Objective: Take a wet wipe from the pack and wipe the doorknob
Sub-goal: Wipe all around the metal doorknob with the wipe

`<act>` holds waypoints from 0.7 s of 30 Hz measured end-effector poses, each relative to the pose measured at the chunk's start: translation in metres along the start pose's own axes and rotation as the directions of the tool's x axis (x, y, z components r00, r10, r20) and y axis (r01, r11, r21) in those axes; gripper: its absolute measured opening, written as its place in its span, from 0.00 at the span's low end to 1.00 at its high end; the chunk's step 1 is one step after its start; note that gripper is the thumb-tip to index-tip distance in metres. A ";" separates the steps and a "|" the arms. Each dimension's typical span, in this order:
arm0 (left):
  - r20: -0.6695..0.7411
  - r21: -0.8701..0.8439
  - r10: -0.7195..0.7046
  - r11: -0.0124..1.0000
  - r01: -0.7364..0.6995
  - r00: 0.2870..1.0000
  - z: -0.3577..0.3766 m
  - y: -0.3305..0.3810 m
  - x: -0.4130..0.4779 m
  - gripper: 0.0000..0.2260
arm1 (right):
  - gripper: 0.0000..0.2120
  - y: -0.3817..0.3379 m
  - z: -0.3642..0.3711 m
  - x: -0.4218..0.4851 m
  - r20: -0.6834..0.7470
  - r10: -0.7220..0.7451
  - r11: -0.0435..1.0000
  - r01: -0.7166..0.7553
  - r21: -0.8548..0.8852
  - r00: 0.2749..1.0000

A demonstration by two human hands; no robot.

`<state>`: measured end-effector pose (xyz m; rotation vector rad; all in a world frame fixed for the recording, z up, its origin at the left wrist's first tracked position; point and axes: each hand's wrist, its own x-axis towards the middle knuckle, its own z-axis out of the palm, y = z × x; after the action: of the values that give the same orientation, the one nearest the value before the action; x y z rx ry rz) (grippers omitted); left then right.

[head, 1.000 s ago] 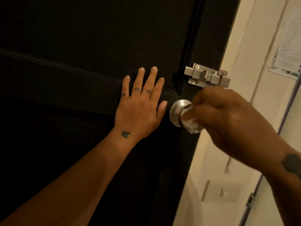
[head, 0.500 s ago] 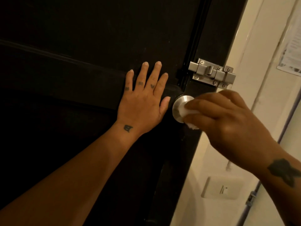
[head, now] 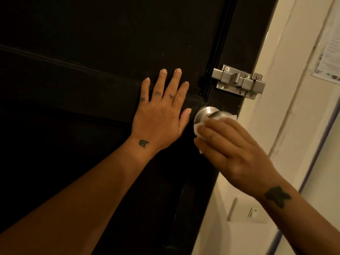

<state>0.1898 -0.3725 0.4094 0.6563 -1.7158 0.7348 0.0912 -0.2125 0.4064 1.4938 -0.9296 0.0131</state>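
A round silver doorknob (head: 207, 112) sticks out near the right edge of a dark door (head: 92, 52). My right hand (head: 231, 150) is curled over the knob's lower front, pressing a white wet wipe (head: 199, 126) against it. Wipe corners peek out above and below my fingers. My left hand (head: 161, 115) lies flat on the door just left of the knob, fingers spread, holding nothing. The wipe pack is out of sight.
A steel slide bolt (head: 239, 81) is screwed to the door above the knob. A cream door frame and wall (head: 287, 89) run down the right side, with a wall switch plate (head: 248, 210) low down and a posted paper (head: 329, 57) at the upper right.
My right hand has slid down and to the left around the knob with the wipe, uncovering the knob's top. My left hand stays flat on the door.
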 end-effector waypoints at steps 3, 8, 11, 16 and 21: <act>0.002 -0.002 0.000 1.000 0.000 1.000 0.000 0.000 0.000 0.25 | 0.09 0.001 0.000 -0.012 -0.012 -0.058 0.998 0.058 -0.029 0.998; 0.003 -0.019 -0.002 1.000 0.003 1.000 -0.001 0.001 0.000 0.25 | 0.09 0.001 0.007 -0.008 -0.094 -0.013 0.999 0.009 -0.042 0.996; -0.002 -0.032 -0.001 0.999 0.001 1.000 -0.001 0.000 0.001 0.25 | 0.10 0.000 0.009 -0.013 -0.027 -0.134 0.985 0.130 -0.118 0.991; -0.004 -0.020 -0.003 1.000 0.003 1.000 0.000 0.001 0.001 0.25 | 0.11 0.009 0.001 -0.035 -0.091 -0.139 0.982 0.125 -0.141 0.986; 0.001 -0.024 0.003 1.000 -0.003 1.000 0.000 0.001 0.001 0.25 | 0.12 0.007 0.005 -0.027 -0.125 -0.141 0.982 0.123 -0.142 0.982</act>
<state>0.1893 -0.3718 0.4107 0.6380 -1.7243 0.7147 0.0665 -0.2011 0.3974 1.4090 -0.7079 -0.0443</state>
